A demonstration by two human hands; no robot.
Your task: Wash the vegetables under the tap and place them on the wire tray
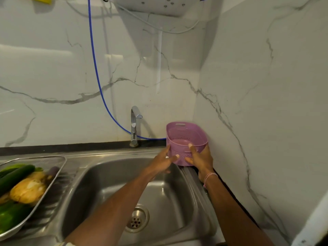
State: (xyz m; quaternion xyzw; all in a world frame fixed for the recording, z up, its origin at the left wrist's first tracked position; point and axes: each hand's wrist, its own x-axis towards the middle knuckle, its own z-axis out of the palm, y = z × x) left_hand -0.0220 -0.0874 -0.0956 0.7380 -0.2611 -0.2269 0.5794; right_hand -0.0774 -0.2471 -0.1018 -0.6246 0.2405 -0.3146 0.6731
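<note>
A purple perforated plastic basket [184, 137] is tilted toward me at the sink's far right corner, against the marble wall. My right hand [200, 160] grips its near rim, thumb inside. My left hand [164, 161] touches its left side with fingers spread. The basket looks empty. On the left drainboard a wire tray [58, 167] holds vegetables: a dark cucumber [16, 176], yellow-orange pieces [28, 191], green peppers [10, 215] and a purplish one [53, 170]. The chrome tap [134, 125] stands behind the sink; no water runs.
The steel sink basin [106, 189] with its drain [136, 219] lies below my arms. A blue hose [96, 71] runs down the marble wall to behind the basket. A white heater unit [159, 6] hangs overhead. The right wall stands close to the basket.
</note>
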